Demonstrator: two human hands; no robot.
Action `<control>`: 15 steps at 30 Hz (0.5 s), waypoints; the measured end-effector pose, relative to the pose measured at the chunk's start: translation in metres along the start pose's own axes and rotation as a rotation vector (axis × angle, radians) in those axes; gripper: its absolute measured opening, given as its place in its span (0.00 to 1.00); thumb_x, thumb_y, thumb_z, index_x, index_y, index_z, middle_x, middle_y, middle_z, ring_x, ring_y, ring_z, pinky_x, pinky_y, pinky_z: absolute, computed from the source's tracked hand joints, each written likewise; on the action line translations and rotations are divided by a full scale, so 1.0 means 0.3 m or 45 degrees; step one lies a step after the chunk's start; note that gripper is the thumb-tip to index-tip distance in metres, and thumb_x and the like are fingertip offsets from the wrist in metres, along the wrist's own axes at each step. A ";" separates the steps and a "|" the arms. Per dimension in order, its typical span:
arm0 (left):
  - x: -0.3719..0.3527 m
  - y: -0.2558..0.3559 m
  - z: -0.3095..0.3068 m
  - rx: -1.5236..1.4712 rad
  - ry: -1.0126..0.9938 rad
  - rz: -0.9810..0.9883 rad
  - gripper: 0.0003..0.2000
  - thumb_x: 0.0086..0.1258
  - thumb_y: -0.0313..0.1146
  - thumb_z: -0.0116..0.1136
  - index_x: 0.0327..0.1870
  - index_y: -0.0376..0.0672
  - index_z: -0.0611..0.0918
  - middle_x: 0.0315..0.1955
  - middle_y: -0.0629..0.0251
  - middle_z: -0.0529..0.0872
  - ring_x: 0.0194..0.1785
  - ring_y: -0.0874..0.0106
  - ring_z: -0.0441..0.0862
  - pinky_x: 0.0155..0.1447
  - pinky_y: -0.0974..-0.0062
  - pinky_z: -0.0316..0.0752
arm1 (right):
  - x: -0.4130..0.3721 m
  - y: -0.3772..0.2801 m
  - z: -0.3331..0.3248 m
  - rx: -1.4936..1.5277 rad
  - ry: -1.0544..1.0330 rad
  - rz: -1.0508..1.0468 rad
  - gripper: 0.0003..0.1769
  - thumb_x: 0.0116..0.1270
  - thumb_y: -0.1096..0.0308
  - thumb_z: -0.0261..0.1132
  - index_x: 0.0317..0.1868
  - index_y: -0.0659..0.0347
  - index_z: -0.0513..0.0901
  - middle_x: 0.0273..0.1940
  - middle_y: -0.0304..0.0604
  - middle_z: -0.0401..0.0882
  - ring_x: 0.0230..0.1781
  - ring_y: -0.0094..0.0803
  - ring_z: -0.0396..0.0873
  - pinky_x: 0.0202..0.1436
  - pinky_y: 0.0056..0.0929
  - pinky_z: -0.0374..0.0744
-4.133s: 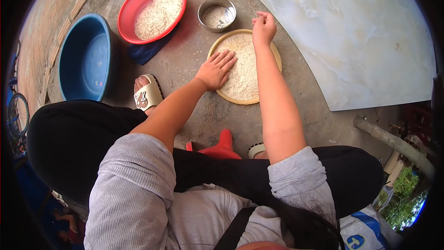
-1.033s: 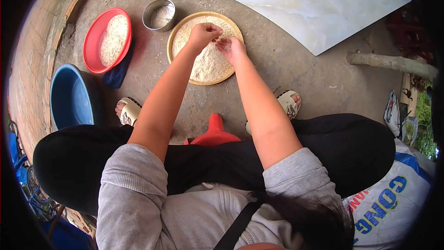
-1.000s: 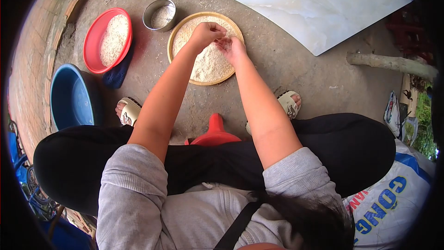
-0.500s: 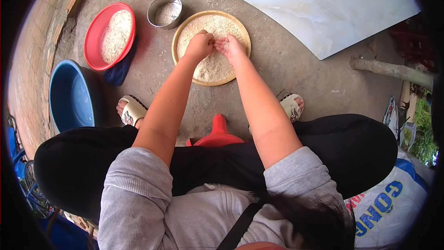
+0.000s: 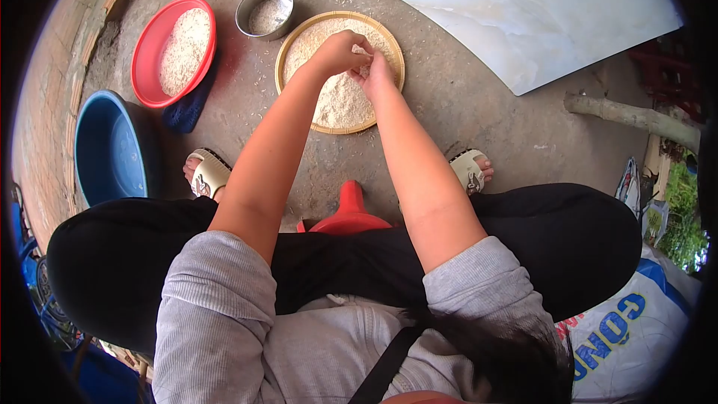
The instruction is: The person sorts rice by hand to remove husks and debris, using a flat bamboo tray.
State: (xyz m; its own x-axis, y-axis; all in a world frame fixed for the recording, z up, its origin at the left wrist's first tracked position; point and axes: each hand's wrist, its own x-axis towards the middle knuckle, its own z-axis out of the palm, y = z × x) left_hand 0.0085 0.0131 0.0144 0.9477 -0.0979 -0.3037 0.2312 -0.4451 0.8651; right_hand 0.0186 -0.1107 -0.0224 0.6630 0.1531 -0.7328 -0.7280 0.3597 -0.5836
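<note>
A round woven bamboo tray [image 5: 281, 90] on the ground holds a spread of pale rice grains [image 5: 340, 108]. Both hands are together over its upper part. My left hand [image 5: 340, 52] is bent over from the left, with fingers curled and their tips at the right palm; what they pinch, if anything, is too small to make out. Cupped and turned palm inward, my right hand [image 5: 378, 73] has a few grains in it, and its fingers are partly hidden behind the left hand.
A metal bowl [image 5: 287, 24] with some grains stands beyond the tray. To the left are a red basin [image 5: 142, 67] of grains, tilted on dark blue cloth [image 5: 182, 114], and a blue tub [image 5: 112, 153]. A pale sheet [image 5: 516, 15] and a wooden pole [image 5: 628, 111] lie right.
My left hand has lifted and arched over toward my right hand, its fingers reaching the palm. My right hand has turned from palm up to more sideways. The view has shifted slightly.
</note>
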 end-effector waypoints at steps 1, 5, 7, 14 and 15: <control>0.000 -0.006 -0.001 0.120 0.117 0.041 0.12 0.55 0.34 0.66 0.38 0.40 0.84 0.35 0.56 0.85 0.36 0.66 0.84 0.42 0.71 0.77 | 0.007 -0.001 0.000 -0.025 0.017 0.049 0.24 0.76 0.56 0.42 0.47 0.72 0.74 0.44 0.55 0.75 0.38 0.40 0.80 0.46 0.38 0.83; 0.008 -0.095 -0.015 0.389 0.380 0.069 0.12 0.54 0.35 0.64 0.39 0.42 0.85 0.36 0.54 0.83 0.40 0.60 0.83 0.45 0.67 0.77 | 0.064 0.023 -0.039 -0.047 -0.096 0.146 0.26 0.76 0.56 0.40 0.48 0.72 0.74 0.42 0.56 0.77 0.41 0.42 0.81 0.49 0.37 0.82; -0.015 -0.132 0.005 0.576 0.526 0.006 0.09 0.55 0.31 0.61 0.37 0.42 0.84 0.36 0.53 0.82 0.42 0.56 0.81 0.47 0.62 0.76 | 0.061 0.022 -0.035 -0.040 -0.086 0.142 0.25 0.75 0.56 0.42 0.47 0.73 0.75 0.39 0.56 0.79 0.38 0.42 0.82 0.45 0.36 0.83; -0.063 -0.173 0.071 0.520 0.571 0.055 0.05 0.55 0.25 0.57 0.32 0.40 0.82 0.36 0.54 0.82 0.40 0.54 0.80 0.45 0.60 0.76 | 0.033 0.027 -0.017 -0.077 -0.056 0.083 0.25 0.75 0.57 0.43 0.46 0.73 0.76 0.39 0.56 0.81 0.39 0.43 0.83 0.44 0.35 0.83; -0.057 -0.175 0.069 0.500 0.562 0.042 0.05 0.55 0.25 0.57 0.32 0.39 0.82 0.36 0.54 0.82 0.40 0.54 0.80 0.45 0.60 0.76 | 0.030 0.028 -0.016 -0.075 -0.054 0.082 0.25 0.75 0.57 0.43 0.46 0.73 0.76 0.39 0.56 0.81 0.39 0.43 0.83 0.44 0.35 0.83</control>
State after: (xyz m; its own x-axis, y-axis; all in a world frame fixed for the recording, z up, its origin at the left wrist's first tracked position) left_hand -0.0243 0.0196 -0.0340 0.9744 0.2246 -0.0117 0.1810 -0.7524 0.6333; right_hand 0.0177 -0.1106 -0.0355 0.6207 0.2135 -0.7544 -0.7773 0.2937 -0.5564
